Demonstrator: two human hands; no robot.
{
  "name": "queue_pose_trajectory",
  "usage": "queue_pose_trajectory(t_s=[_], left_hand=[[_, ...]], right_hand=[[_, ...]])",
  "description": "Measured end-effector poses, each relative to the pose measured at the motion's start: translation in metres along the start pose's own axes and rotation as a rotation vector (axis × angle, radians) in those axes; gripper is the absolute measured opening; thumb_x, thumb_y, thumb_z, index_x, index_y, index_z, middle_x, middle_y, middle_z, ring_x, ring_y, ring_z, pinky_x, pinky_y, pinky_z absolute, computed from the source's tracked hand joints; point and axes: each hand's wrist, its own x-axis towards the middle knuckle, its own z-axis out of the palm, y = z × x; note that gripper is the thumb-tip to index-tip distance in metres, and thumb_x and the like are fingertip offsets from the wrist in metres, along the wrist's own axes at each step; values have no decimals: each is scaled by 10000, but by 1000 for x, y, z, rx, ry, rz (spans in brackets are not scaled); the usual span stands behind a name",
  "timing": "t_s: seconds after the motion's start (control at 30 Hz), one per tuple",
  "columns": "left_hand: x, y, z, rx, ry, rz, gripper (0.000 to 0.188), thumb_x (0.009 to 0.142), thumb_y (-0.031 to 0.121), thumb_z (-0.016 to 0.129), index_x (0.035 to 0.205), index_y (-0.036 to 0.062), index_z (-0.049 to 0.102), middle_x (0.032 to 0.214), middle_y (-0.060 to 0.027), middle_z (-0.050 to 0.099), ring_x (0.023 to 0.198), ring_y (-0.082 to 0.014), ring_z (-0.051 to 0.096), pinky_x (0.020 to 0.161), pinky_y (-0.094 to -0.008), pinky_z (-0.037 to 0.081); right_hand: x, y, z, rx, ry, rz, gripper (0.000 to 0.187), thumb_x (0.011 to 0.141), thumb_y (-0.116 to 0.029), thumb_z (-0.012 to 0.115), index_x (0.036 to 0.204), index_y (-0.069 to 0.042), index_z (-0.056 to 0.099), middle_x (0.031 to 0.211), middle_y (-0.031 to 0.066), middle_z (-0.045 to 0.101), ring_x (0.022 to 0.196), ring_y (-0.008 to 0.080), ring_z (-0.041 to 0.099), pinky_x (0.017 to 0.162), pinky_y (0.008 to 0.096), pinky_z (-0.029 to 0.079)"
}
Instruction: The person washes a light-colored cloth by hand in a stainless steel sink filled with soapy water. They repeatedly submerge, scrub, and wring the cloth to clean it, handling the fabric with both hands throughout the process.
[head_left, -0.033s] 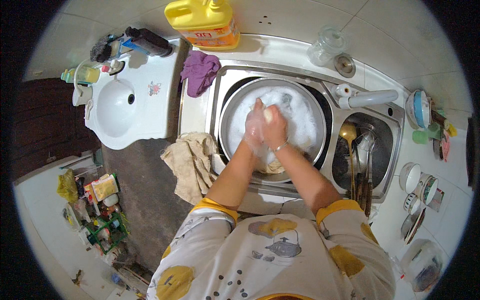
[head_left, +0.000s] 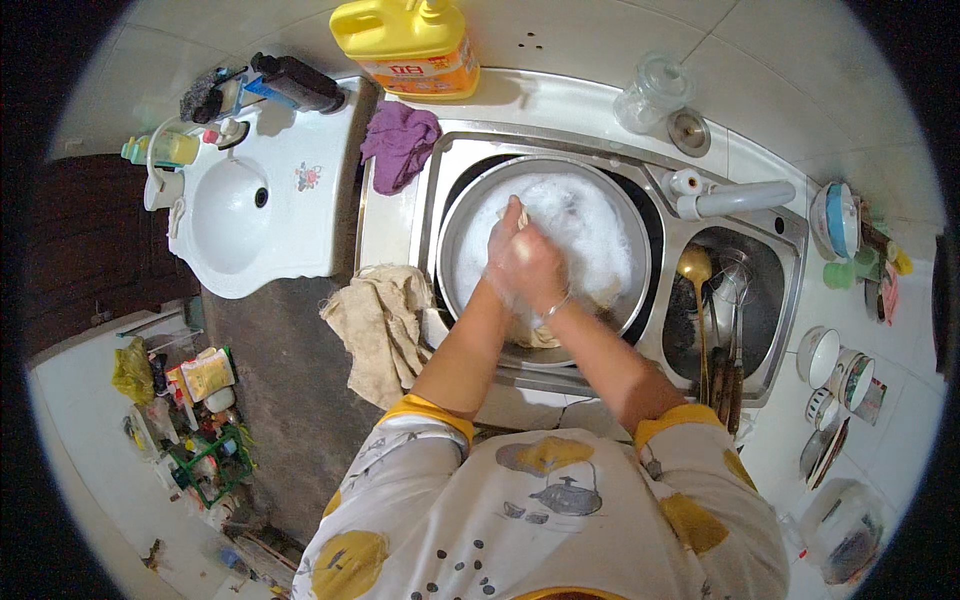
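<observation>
Pressed together over white suds (head_left: 598, 225), a person's left hand (head_left: 502, 248) and right hand (head_left: 539, 266) were closed around a pale cloth (head_left: 524, 217), only a scrap of it showing. The bundle was held left of centre in a round metal basin (head_left: 460, 255), set in the left bowl of a steel sink (head_left: 652, 352). More pale fabric (head_left: 543, 336) lay at the near side, its link to the bundle unclear. The cloth looked soft, probably water-heavy and slippery, hardly fragile, and best gripped two-handed by bunched folds.
</observation>
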Motion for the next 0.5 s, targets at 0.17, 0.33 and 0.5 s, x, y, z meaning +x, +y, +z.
queue_pose_trajectory(t_s=[0.17,0.33,0.5], left_hand=[[15,-27,-2,-248,-294,33,383,848,426,434,916,60,522,847,-115,558,751,-202,544,664,-326,454],[11,-19,3,778,335,396,398,851,415,436,952,46,543,900,-115,576,799,-203,561,711,-332,463],[-4,-30,7,-165,72,75,289,829,355,489,853,74,551,804,-71,575,727,-204,559,709,-345,468]], right_hand=[[46,45,-7,-61,-137,388,282,777,-315,532,778,-40,595,837,207,585,647,351,573,599,413,459],[3,44,19,-244,-54,-4,239,783,-265,526,776,-35,586,773,180,582,703,337,561,594,409,447],[53,34,-13,1,-49,309,307,791,-318,525,706,-26,568,642,175,560,626,354,549,579,411,431]])
